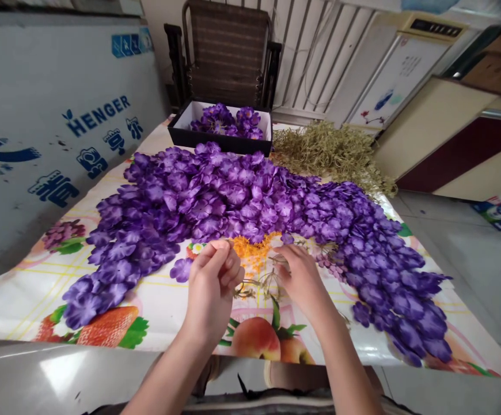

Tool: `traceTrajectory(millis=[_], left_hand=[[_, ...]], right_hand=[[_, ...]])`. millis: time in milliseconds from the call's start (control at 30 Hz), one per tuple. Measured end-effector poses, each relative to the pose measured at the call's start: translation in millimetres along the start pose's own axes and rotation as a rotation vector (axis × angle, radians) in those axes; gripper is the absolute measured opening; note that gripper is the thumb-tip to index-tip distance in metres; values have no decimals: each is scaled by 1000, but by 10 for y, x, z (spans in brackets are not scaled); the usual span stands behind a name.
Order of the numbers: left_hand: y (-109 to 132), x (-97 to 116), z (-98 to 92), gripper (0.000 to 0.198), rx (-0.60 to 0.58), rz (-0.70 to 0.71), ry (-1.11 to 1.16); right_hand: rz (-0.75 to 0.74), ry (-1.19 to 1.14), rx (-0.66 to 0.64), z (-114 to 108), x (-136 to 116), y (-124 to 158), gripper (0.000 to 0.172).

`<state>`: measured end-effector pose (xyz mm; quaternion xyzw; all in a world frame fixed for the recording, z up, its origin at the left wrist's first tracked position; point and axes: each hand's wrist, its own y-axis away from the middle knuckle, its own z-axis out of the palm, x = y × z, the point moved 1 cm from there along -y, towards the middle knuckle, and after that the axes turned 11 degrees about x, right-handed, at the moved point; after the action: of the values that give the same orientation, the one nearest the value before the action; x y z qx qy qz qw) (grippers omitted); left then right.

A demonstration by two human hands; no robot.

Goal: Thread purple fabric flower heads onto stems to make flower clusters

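Observation:
Purple petals [233, 190] lie heaped in a wide arc across the table, from the left front to the right front. Inside the arc is a small pile of orange pieces [253, 253]. My left hand [216, 274] is raised just left of that pile, its fingers curled and thumb pressed to the index finger; what it pinches is too small to make out. On the pile's right, my right hand [296, 268] reaches over thin greenish stems [270, 283], fingers partly spread and pointing left. A single purple petal [182, 270] lies left of my left hand.
A black box [220, 138] with purple flowers stands at the table's back edge, before a brown chair [228, 52]. Right of it lies a heap of dry green stems [328, 150]. A large white box [60, 115] with blue lettering borders the left side.

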<state>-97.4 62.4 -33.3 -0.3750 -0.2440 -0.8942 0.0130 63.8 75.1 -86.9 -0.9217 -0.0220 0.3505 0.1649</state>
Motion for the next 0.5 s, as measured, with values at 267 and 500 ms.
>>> traceTrajectory(millis=[267, 500], left_hand=[[-45, 42, -21, 18, 5, -19, 4], [-64, 34, -5, 18, 6, -35, 4]], right_hand=[[43, 208, 40, -214, 13, -79, 19], [9, -15, -164, -462, -323, 34, 17]])
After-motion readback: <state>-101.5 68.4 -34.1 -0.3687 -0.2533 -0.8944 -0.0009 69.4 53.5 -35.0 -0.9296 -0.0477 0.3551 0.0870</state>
